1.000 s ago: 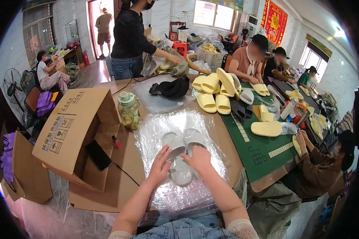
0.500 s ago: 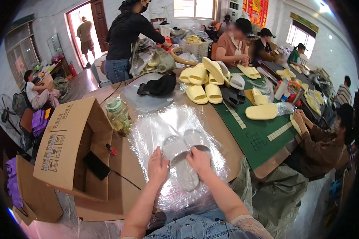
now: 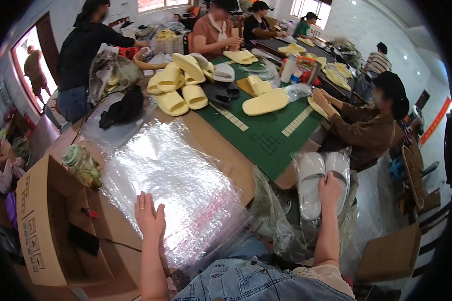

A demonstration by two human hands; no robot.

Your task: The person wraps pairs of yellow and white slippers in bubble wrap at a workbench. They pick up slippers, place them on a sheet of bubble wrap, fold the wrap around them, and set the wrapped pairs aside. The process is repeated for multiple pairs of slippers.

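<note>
My right hand (image 3: 330, 189) grips a pair of light grey slippers (image 3: 311, 188) in a clear plastic bag. It holds them off to the right of the table, above a grey-green woven sack (image 3: 273, 220). Its fingers are closed around the middle of the pair. My left hand (image 3: 149, 215) lies flat, fingers stretched, on the left edge of a stack of clear plastic bags (image 3: 171, 170). A ring shows on one finger. Nothing is in that hand.
To the left an open cardboard box (image 3: 50, 226) holds a black flat object (image 3: 84, 240). Behind it stands a greenish jar (image 3: 80, 163). Yellow slippers (image 3: 171, 80) are piled at the back beside a green mat (image 3: 246, 135). A person in brown (image 3: 371, 125) sits to the right.
My right hand has carried the bagged grey slippers from the stack of bags to the right, over the sack. My left hand stays on the stack. The view has turned right.
</note>
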